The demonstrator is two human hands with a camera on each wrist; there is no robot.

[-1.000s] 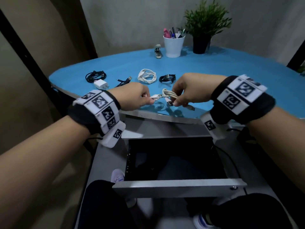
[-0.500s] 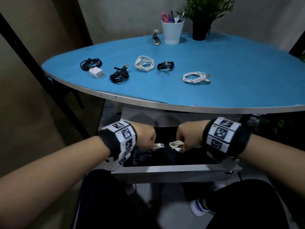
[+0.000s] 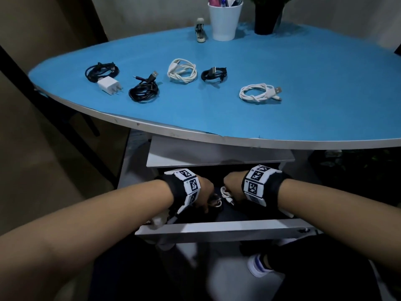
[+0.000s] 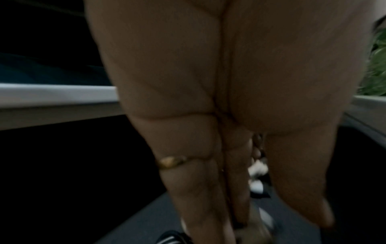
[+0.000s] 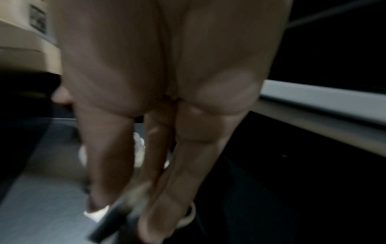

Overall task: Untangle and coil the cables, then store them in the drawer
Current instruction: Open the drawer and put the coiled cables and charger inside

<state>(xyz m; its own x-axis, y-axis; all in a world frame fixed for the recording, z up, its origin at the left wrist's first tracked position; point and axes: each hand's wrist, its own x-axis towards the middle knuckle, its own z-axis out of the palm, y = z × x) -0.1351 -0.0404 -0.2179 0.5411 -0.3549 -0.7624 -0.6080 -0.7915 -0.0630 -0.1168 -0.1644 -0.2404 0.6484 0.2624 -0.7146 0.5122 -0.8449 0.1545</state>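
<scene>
The open drawer (image 3: pixel 217 232) sits under the blue table (image 3: pixel 303 109), and both hands reach down into it. Between them is a coiled white cable (image 3: pixel 225 193). My left hand (image 3: pixel 207 202) pinches one end of it between thumb and fingers; the cable (image 4: pixel 258 168) shows white there. My right hand (image 3: pixel 231 192) holds the other side, with cable loops (image 5: pixel 138 148) and a plug (image 5: pixel 96 214) showing past its fingers. The drawer's inside is dark. On the table lie coiled cables: black (image 3: pixel 102 70) by a white charger (image 3: pixel 107 86), black (image 3: pixel 144 91), white (image 3: pixel 182 71), black (image 3: pixel 213 74), white (image 3: pixel 259 93).
A white cup of pens (image 3: pixel 224 20), a dark plant pot (image 3: pixel 265 18) and a small stapler (image 3: pixel 200 32) stand at the table's back. The table's white rim (image 3: pixel 195 131) overhangs the drawer unit. My knees and a shoe (image 3: pixel 258 266) are below the drawer front.
Both hands have carried the white cable down from the table's front edge into the open drawer. The cables on the table have not moved.
</scene>
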